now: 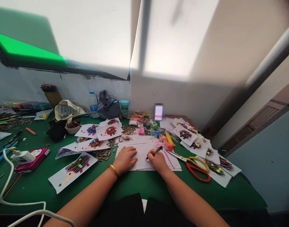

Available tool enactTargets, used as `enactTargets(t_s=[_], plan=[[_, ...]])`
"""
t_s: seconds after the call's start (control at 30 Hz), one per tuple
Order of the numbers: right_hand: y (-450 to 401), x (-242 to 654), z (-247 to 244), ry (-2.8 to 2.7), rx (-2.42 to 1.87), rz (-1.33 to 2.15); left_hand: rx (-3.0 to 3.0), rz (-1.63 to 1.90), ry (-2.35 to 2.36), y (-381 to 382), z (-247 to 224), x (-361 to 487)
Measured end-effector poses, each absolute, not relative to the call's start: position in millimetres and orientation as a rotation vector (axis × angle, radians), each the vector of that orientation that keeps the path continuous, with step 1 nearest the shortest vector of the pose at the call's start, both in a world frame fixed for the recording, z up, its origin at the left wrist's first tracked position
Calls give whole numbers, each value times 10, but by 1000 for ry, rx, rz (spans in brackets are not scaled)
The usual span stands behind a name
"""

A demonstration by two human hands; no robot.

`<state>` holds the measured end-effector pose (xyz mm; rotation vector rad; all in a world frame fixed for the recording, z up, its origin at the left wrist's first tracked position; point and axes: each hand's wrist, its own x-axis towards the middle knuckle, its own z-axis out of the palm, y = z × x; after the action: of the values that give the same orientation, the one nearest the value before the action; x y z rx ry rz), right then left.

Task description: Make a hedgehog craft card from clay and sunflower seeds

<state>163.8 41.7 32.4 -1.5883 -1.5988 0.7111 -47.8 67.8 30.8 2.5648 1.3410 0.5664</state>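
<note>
Item: white paper sheet (144, 150) on green table (135, 186). Left hand (124, 160) flat, pressing sheet's left edge; right hand (158, 161) gripping black pen (154, 152) (tip on sheet). Red-and-yellow scissors (196, 165) right of sheet.

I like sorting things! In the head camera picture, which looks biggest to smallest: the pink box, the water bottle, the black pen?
1. Flat pink plastic box, though it lies nearer the camera.
2. Clear plastic water bottle.
3. Thin black pen in the right hand.
</note>
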Motion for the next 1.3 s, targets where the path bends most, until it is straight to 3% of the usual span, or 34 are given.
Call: enactTargets(t_s=[0.53, 1.3], plan=[[398, 1622, 330, -1721, -1470, 696, 2556, 573, 1348, 671, 313, -465], [379, 1918, 348, -1666, -1719, 410, 2571, 568, 1355, 675, 296, -469]])
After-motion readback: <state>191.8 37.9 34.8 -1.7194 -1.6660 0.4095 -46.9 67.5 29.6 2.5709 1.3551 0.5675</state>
